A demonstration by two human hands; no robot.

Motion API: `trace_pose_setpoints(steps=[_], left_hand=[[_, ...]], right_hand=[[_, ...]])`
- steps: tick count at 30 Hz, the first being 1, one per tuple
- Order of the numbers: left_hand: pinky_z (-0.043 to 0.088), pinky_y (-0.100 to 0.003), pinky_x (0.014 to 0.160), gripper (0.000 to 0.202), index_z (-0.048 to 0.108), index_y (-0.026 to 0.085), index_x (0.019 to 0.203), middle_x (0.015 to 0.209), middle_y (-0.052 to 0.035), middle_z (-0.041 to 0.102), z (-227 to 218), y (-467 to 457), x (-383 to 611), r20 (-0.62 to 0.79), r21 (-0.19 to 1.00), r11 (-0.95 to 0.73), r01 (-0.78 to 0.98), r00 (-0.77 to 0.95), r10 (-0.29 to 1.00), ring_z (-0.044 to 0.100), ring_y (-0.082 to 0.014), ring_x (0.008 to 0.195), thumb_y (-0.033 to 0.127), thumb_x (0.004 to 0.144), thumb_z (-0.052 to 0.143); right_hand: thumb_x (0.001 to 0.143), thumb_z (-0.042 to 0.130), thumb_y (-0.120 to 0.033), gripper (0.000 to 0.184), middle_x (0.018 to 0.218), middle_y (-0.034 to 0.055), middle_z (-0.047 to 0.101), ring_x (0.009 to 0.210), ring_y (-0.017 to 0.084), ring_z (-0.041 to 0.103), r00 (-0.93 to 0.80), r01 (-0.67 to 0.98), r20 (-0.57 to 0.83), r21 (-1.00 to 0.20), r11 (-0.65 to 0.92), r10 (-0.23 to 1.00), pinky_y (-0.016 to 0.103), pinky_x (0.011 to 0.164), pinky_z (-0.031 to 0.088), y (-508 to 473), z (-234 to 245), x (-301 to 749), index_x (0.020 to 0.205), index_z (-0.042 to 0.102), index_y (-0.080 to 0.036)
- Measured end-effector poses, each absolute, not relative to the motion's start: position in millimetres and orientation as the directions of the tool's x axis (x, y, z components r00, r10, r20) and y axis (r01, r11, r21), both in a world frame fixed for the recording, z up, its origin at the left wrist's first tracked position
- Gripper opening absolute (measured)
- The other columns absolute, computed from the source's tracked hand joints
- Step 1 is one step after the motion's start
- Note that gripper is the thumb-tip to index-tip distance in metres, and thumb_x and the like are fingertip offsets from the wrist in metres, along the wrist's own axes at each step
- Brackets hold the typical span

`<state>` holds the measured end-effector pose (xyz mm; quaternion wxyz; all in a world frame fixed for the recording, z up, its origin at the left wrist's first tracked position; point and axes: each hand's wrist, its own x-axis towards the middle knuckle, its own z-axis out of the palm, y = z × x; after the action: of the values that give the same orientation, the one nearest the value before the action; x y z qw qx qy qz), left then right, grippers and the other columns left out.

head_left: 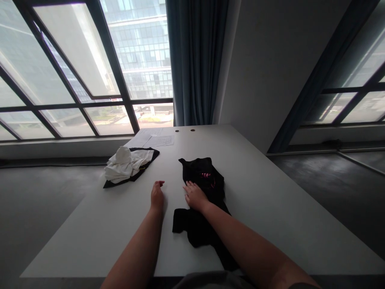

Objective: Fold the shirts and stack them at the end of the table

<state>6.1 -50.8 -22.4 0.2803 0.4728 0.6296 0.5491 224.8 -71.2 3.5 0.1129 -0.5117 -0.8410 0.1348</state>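
A black garment [200, 224] with a pink print [205, 175] lies crumpled in front of me, one short sleeve-like part sticking out to the left. My right hand [195, 196] rests flat on its left side, fingers spread and pointing up and left. To the left of the garment, my left hand [157, 195] stands on its edge over the table, apart from the cloth. Its fingers are loosely bent and nothing shows in them. The garment's near end runs partly under my right forearm.
On the white table [240, 172], a bundle of white cloth [126, 162] sits on dark cloth [138, 174] at the left edge. Printed papers [159, 140] lie behind it. Two round holes are near the far edge, before a blue curtain [195, 64] and windows.
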Motion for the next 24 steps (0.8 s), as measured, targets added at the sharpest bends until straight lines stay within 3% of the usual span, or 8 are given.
trace_pose_setpoints(steps=[4, 7, 9, 13, 16, 18, 22, 24], left_hand=[[0.051, -0.045, 0.104, 0.052, 0.066, 0.023, 0.097, 0.109, -0.0084, 0.072, -19.8, -59.9, 20.8, 0.176, 0.943, -0.089, 0.320, -0.256, 0.950, 0.065, -0.0239, 0.105, 0.051, 0.103, 0.023], [0.051, -0.043, 0.104, 0.051, 0.068, 0.023, 0.097, 0.107, -0.0091, 0.072, -15.7, -66.3, 29.5, 0.197, 0.924, -0.128, 0.360, -0.159, 0.967, 0.065, -0.0244, 0.106, 0.048, 0.104, 0.025], [0.050, -0.043, 0.104, 0.050, 0.069, 0.023, 0.097, 0.107, -0.0091, 0.072, -13.3, -68.1, 33.1, 0.195, 0.902, -0.142, 0.408, -0.092, 0.976, 0.065, -0.0250, 0.107, 0.048, 0.104, 0.025], [0.051, -0.044, 0.103, 0.049, 0.070, 0.023, 0.097, 0.107, -0.0084, 0.073, -10.3, -68.6, 36.8, 0.161, 0.845, -0.151, 0.513, 0.026, 0.987, 0.067, -0.0254, 0.107, 0.045, 0.103, 0.027], [0.051, -0.042, 0.103, 0.049, 0.071, 0.023, 0.098, 0.107, -0.0076, 0.074, -8.0, -70.4, 37.9, 0.165, 0.832, -0.177, 0.526, 0.071, 0.984, 0.067, -0.0244, 0.107, 0.045, 0.104, 0.027], [0.051, -0.041, 0.102, 0.049, 0.070, 0.024, 0.097, 0.107, -0.0074, 0.073, -7.1, -71.5, 38.2, 0.174, 0.832, -0.184, 0.524, 0.068, 0.982, 0.066, -0.0240, 0.107, 0.044, 0.104, 0.027], [0.051, -0.042, 0.101, 0.052, 0.069, 0.024, 0.098, 0.107, -0.0075, 0.073, -9.5, -70.3, 37.5, 0.177, 0.850, -0.174, 0.497, 0.042, 0.983, 0.066, -0.0238, 0.104, 0.048, 0.105, 0.024], [0.050, -0.042, 0.102, 0.053, 0.069, 0.023, 0.101, 0.109, -0.0081, 0.073, -12.1, -68.3, 36.8, 0.180, 0.865, -0.164, 0.475, 0.011, 0.984, 0.066, -0.0240, 0.105, 0.051, 0.105, 0.025]], right_hand=[[0.092, 0.054, -0.015, 0.047, 0.157, 0.0142, 0.052, 0.147, 0.029, 0.046, -0.535, 0.709, 0.227, -0.403, 0.579, 0.814, 0.048, 0.126, 0.032, -74.0, 37.2, 250.4, 0.137, 0.068, -0.016], [0.095, 0.050, -0.016, 0.042, 0.142, 0.0117, 0.064, 0.136, 0.024, 0.056, -0.385, 0.681, 0.436, -0.461, 0.569, 0.813, 0.042, 0.122, 0.040, -67.4, 65.3, 286.0, 0.132, 0.071, -0.017], [0.097, 0.047, -0.018, 0.041, 0.135, 0.0108, 0.068, 0.126, 0.024, 0.063, -0.286, 0.766, 0.365, -0.469, 0.440, 0.886, 0.039, 0.115, 0.046, -62.5, 73.6, 310.3, 0.132, 0.070, -0.017], [0.098, 0.055, -0.024, 0.038, 0.143, 0.0189, 0.063, 0.133, 0.031, 0.058, -0.219, 0.941, 0.008, -0.264, 0.213, 0.976, 0.041, 0.114, 0.045, -70.8, 60.8, 331.6, 0.129, 0.072, -0.009], [0.101, 0.051, -0.029, 0.041, 0.154, 0.0199, 0.053, 0.146, 0.034, 0.045, -0.245, 0.952, 0.010, -0.186, 0.243, 0.969, 0.049, 0.123, 0.030, -92.7, 46.0, 315.5, 0.132, 0.070, -0.009], [0.103, 0.046, -0.030, 0.040, 0.150, 0.0192, 0.057, 0.145, 0.034, 0.045, -0.268, 0.952, 0.022, -0.151, 0.268, 0.963, 0.055, 0.125, 0.022, -109.4, 42.6, 296.0, 0.128, 0.071, -0.011], [0.099, 0.051, -0.025, 0.033, 0.128, 0.0203, 0.069, 0.131, 0.033, 0.057, -0.367, 0.922, 0.007, -0.127, 0.365, 0.930, 0.056, 0.123, 0.024, -135.3, 45.5, 257.9, 0.120, 0.072, -0.012], [0.098, 0.050, -0.021, 0.035, 0.133, 0.0226, 0.066, 0.130, 0.033, 0.057, -0.401, 0.909, 0.009, -0.122, 0.399, 0.916, 0.053, 0.122, 0.026, -143.5, 44.7, 244.9, 0.124, 0.071, -0.011]])
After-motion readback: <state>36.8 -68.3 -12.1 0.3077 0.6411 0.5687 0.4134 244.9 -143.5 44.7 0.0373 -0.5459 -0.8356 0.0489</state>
